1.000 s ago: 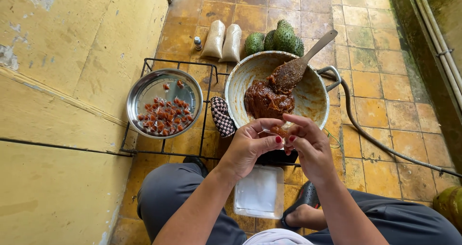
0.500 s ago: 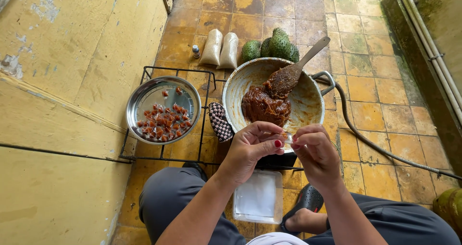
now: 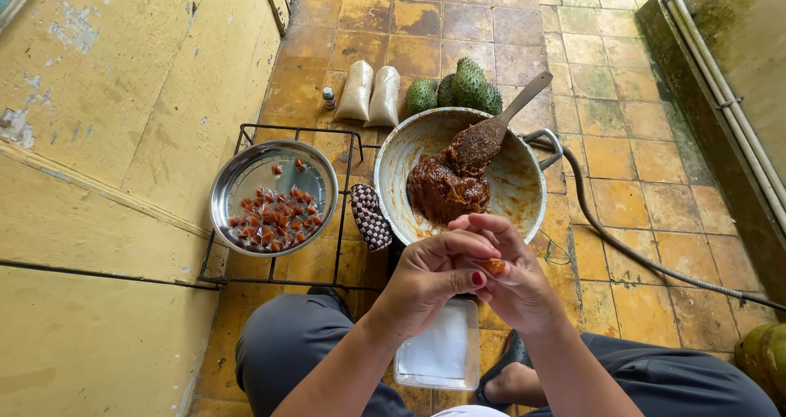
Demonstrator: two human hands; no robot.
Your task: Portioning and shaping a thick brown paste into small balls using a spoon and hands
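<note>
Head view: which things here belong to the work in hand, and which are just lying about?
In use: left hand, right hand, small brown piece, pan of brown paste, wooden spoon, steel bowl of wrapped pieces.

Lying about: two bags, green fruits, hose.

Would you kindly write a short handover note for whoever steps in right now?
Left hand and right hand: together in front of the knees, fingertips pinching one small orange-brown piece.
Big pan: brown paste heaped inside, wooden spoon resting in it.
Steel bowl to the left on the wire rack: many small wrapped pieces already in it.
Clear box lies between the legs.
Done: a bowlful of pieces. Left: the paste in the pan and the piece in hand.
</note>
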